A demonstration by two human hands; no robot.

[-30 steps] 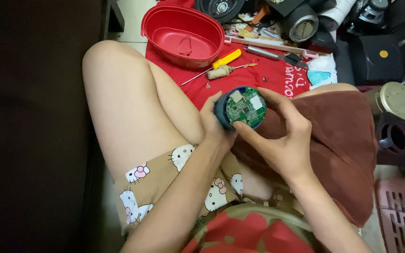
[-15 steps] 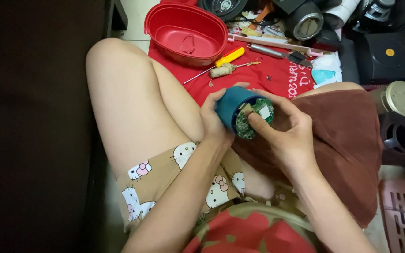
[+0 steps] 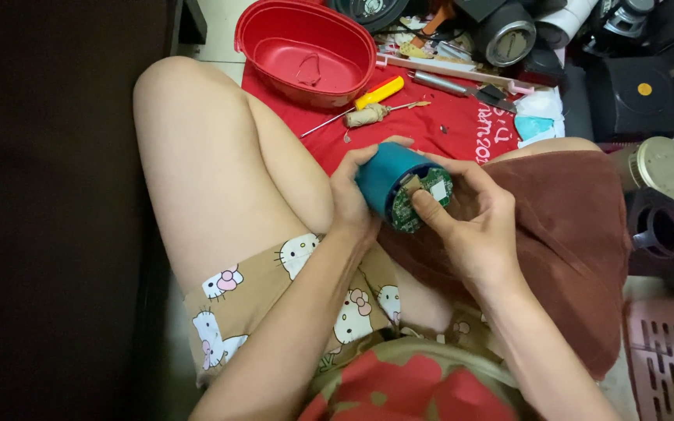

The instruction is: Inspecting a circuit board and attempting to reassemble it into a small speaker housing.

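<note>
You have the short teal plastic cylinder housing point(image 3: 388, 181) held above your lap, tipped so its open end faces right and shows the round green circuit board point(image 3: 421, 201) seated inside. Your left hand point(image 3: 350, 199) wraps the closed side of the shell, fingers curled round the wall; your right hand point(image 3: 473, 222) cups the open end, its thumb pressed flat on the board and the other fingers closed round the far rim.

Judged from its look, the shell is light, rigid and smooth, so it could slip if your grip is loose; hold it by the wall, as your left hand does. The board is the fragile part: thin, stiff and studded with small components. Push on bare patches or the edge rather than on the parts.

There is no worktop here: you sit on the floor with a brown towel point(image 3: 579, 234) over your right thigh, just under the housing. On the far side a red cloth point(image 3: 446, 129) lies spread, carrying a yellow-and-red handled screwdriver point(image 3: 376, 92) and a thin tool with a wrapped tan handle point(image 3: 368, 115). A red oval plastic tub point(image 3: 306, 51) sits at the cloth's far left. Dark cylinders and boxes crowd the far right.
</note>
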